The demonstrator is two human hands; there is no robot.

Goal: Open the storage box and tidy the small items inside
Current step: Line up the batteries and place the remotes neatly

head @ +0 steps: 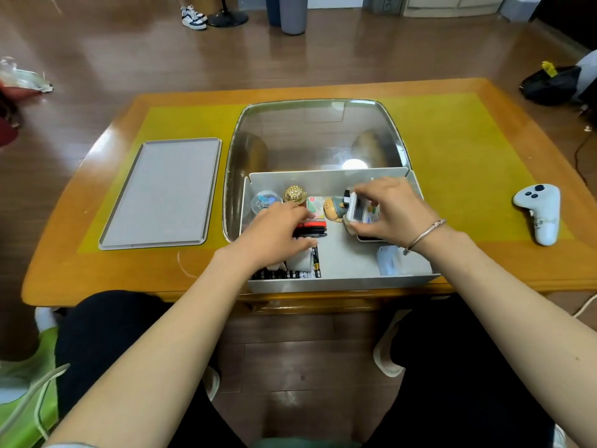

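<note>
worktop (97, 202): glossy wood
storage box (339, 284): matt grey plastic
lid (316, 134): clear glossy plastic
tray (161, 195): matt grey
bracelet (423, 236): shiny metal

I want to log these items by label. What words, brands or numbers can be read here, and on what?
No text can be read.
Black packet at the storage box's near wall: white print, too blurred.
Pink-and-white card: red mark, too small.
Small white device in the right hand: screen and coloured marks, unreadable.
</note>
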